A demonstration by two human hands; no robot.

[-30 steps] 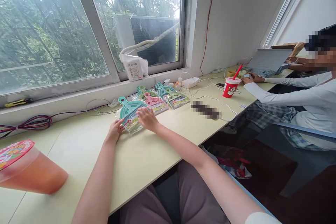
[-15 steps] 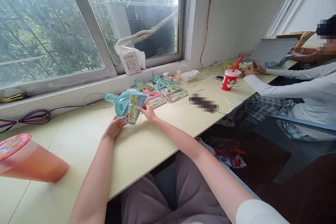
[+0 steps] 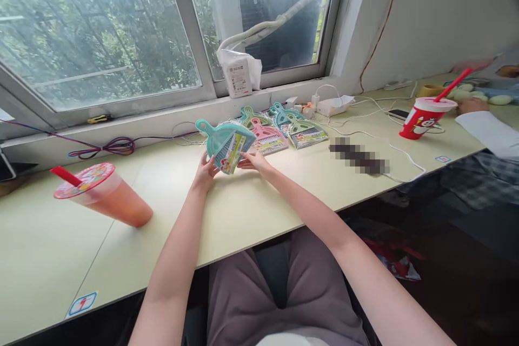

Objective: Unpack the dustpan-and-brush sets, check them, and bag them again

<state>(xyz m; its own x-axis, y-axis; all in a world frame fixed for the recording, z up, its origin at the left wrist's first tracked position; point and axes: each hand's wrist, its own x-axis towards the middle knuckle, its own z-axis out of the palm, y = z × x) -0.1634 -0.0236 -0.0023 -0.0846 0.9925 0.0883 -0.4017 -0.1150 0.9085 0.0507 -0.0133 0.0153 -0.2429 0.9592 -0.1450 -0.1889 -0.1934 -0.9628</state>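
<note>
Between my two hands a teal dustpan and brush set (image 3: pixel 221 138) in clear wrapping is held tilted above the table (image 3: pixel 170 194). My left hand (image 3: pixel 206 172) grips its lower left edge, while the fingers of my right hand (image 3: pixel 254 162) close on its right edge by the printed label. Just behind it lie more wrapped sets: a pink dustpan set (image 3: pixel 267 135), a green one (image 3: pixel 252 117), a blue-teal one (image 3: pixel 284 113) and a light green one (image 3: pixel 305 131).
An orange drink cup (image 3: pixel 117 200) stands at left, a red cup (image 3: pixel 421 119) at right. Tissues (image 3: pixel 238 77) sit on the sill above cables (image 3: pixel 117 146). A blurred-out dark item (image 3: pixel 359 159) lies right of the sets. Another person's sleeve (image 3: pixel 486 130) shows at far right.
The view has swung left, so everything sits further right and the whole orange cup shows. Both hands still hold the teal set, at much the same tilt.
</note>
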